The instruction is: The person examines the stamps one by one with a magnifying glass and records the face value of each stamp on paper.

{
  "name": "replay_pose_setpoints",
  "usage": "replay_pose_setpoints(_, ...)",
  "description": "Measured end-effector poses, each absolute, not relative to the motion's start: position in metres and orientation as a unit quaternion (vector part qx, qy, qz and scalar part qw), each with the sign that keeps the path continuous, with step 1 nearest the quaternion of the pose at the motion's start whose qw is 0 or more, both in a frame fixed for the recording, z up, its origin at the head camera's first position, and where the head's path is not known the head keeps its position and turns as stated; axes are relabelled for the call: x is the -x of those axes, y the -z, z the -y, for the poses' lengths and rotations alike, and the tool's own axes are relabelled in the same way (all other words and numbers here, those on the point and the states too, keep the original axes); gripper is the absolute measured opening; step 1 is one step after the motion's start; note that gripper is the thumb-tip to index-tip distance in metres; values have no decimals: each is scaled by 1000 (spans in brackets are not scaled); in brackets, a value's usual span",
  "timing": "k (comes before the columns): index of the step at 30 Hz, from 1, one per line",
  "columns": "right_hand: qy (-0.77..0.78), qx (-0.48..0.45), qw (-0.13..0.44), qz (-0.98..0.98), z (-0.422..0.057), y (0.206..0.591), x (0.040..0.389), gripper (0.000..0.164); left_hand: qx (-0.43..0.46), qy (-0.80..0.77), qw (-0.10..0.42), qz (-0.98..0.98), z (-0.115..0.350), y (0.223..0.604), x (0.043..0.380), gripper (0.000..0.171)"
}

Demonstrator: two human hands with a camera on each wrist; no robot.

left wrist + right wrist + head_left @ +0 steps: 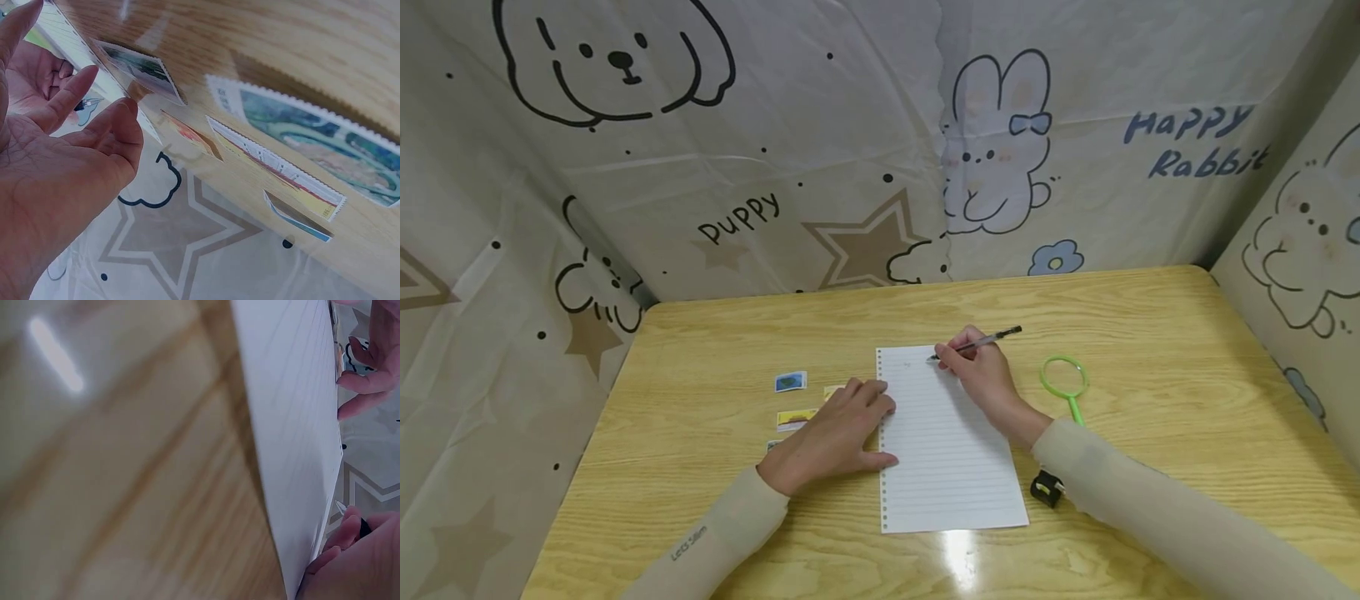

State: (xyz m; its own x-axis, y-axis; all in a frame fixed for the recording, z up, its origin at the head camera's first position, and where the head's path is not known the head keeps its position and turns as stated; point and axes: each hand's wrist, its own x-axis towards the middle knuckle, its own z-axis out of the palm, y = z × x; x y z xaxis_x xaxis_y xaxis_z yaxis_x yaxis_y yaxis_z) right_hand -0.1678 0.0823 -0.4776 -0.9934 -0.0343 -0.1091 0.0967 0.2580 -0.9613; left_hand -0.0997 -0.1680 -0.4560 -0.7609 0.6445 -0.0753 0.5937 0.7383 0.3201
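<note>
Currently, the right hand (981,375) is pinching a slim dark-ended pen (981,342), its tip pointing down at the far part of a lined loose-leaf sheet (947,467), just right of some faint marks; whether the tip is touching the paper I cannot tell. The sheet is lying mid-table, its punched holes running along the left edge. The left hand (842,429) is gripping nothing: its fingers are spreading relaxed, their tips resting at that holed edge, the thumb reaching just over it nearer the wearer.

Left of the sheet, five perforated postage stamps are lying near the left hand, which is partly covering the group in the head view. A blue stamp (791,382) is sitting farthest, and a yellow stamp (795,420) is lying nearer the wearer.

Along the sheet's right edge, a strip of bare wood is separating the paper from a green magnifying glass (1072,403) and, nearer, a small black object (1045,488) beside the right sleeve (1120,492). A band of wood is running between the sheet's far edge and the table's (722,342) far edge, where a printed cloth (850,183) is hanging. Wider wood is stretching left of the stamps.
</note>
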Motion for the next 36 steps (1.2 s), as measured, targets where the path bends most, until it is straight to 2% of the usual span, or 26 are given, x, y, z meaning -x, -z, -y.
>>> replay_pose_setpoints(36,594,-11,46,-803,-84,479,168,18,-330,-141,90,-929,168,457,98,65)
